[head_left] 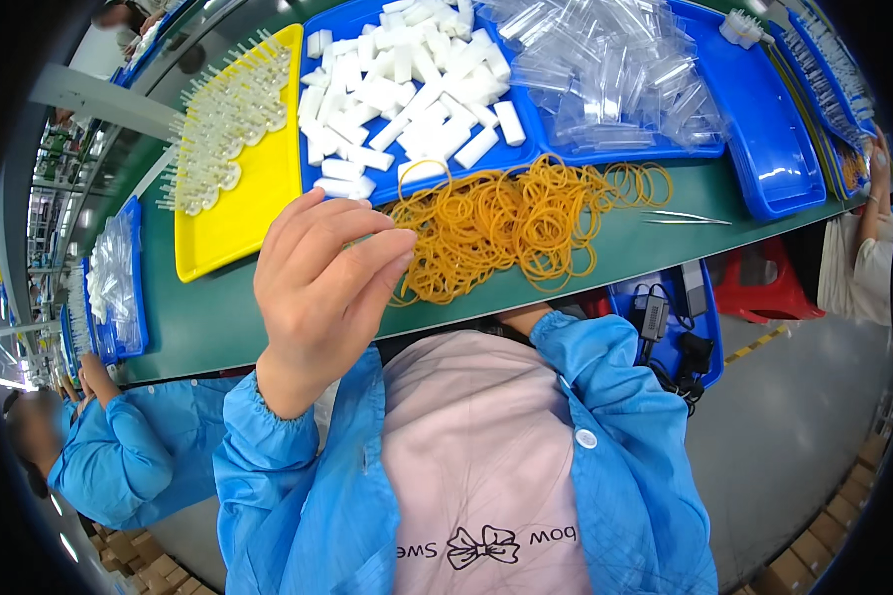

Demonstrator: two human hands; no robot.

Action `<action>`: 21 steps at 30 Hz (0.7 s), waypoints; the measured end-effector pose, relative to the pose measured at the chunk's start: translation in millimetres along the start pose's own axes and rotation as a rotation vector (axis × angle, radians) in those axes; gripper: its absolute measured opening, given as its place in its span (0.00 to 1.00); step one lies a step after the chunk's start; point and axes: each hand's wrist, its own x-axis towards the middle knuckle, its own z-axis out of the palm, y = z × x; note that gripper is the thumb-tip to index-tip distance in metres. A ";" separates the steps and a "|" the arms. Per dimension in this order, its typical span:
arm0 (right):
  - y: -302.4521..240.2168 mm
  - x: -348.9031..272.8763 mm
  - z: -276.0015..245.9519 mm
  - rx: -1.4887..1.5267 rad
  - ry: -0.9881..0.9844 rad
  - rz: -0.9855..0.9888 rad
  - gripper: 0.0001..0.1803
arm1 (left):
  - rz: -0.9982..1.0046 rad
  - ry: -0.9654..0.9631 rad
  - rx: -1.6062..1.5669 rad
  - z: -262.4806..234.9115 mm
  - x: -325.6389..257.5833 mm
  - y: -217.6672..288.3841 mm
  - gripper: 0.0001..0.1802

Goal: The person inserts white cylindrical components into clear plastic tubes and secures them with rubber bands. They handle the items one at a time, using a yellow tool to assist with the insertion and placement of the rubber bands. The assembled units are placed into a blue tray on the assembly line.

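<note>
My left hand is raised over the near edge of the green table, in front of the yellow tray and left of the pile of rubber bands. Its thumb and forefinger come together in a pinch, the other fingers curl loosely, and whatever may be between the tips cannot be made out. Only the wrist end of my right hand shows. It goes under the table edge, so its fingers are hidden. White foam blocks fill a blue tray behind the left hand.
Clear plastic sleeves heap in another blue tray. Glass bulbs with thin stems stand in the yellow tray. Tweezers lie right. A lower blue bin holds black cables; a red stool is nearby. A co-worker sits left.
</note>
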 end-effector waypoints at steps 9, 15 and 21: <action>26.3 -29.8 -6.1 0.163 -0.023 -0.014 0.15 | -0.003 -0.023 -0.025 1.9 -50.0 6.2 0.12; -4.1 -78.3 -72.8 0.714 -0.059 0.225 0.12 | -0.080 0.025 -0.130 -6.0 -58.6 8.3 0.11; -77.6 -110.9 -149.4 1.047 0.188 0.048 0.06 | -0.287 -0.158 -0.744 8.3 -80.9 42.2 0.13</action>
